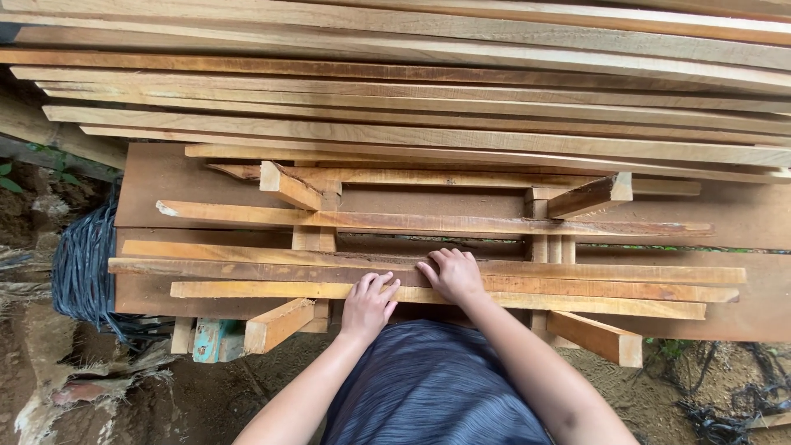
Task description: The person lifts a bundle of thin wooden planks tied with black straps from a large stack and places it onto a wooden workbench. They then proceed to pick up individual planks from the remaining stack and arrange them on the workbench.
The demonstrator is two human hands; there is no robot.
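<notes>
Both arms reach forward from the bottom edge, palms down. Left hand lies flat, fingers loosely spread, on the nearest wooden slat, gripping nothing. Right hand lies flat on the next slat just behind, fingers together, also gripping nothing. Both slats lie crosswise on a wooden frame. Long planks stacked beyond. Black bundle at left; small teal block under the frame edge.

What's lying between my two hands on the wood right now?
Nothing but bare wood: the head view shows the left hand and right hand resting close together on the long slats.
</notes>
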